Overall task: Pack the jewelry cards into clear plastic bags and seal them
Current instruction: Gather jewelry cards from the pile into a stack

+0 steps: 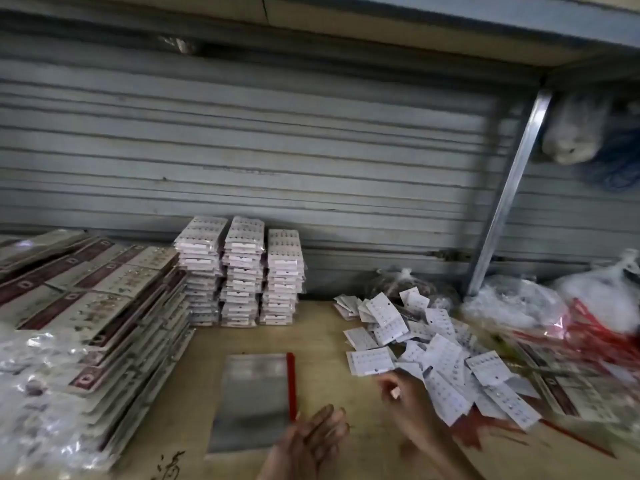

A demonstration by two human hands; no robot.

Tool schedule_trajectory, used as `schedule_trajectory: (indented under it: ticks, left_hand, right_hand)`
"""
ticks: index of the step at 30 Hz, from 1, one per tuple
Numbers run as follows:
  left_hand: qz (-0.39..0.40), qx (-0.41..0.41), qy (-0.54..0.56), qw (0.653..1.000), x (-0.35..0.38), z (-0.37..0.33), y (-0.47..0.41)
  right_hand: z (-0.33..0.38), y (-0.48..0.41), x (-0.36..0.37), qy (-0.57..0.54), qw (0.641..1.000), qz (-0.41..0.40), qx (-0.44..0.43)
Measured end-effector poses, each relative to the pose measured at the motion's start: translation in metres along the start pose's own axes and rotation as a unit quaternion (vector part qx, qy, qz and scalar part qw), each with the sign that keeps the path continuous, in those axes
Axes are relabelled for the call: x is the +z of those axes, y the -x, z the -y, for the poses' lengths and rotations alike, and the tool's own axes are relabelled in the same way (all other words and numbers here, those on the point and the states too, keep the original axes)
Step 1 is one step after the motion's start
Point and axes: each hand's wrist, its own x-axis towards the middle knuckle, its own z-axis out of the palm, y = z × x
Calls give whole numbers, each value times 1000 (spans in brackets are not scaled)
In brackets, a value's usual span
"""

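cards (433, 355) lie heaped mid-right, handy for the right hand (405, 407), grip too blurred to tell; left hand (311, 441), fingers straight, waits by the bag (252, 400).

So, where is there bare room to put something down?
Bare tabletop lies between the clear bag and the loose card pile, and beyond the bag up to the three packed stacks. Left packs and right plastic bags crowd the edges.

Right hand (406, 408) beside loose jewelry cards (448, 362).
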Motion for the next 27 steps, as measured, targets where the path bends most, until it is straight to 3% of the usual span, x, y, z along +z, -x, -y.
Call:
schedule_trajectory:
  ticks: [5,13,17,21,27]
  left_hand:
    - [47,21,-6,999,-9,1,-5]
    - [45,40,3,998,-20,0,-10]
    - [44,30,23,998,-17,-1,-5]
    - [4,19,43,999,-16,0,-5]
    - [-29,17,27,999,-17,0,-7]
  right_hand:
    - [-18,-28,15,203,979,-12,-30]
    - [-31,-46,29,323,942,18,-92]
    - [-25,-44,26,323,939,-12,-118]
    - [-10,-33,25,224,955,-93,-173]
    - [22,-7,29,128,961,-126,-210]
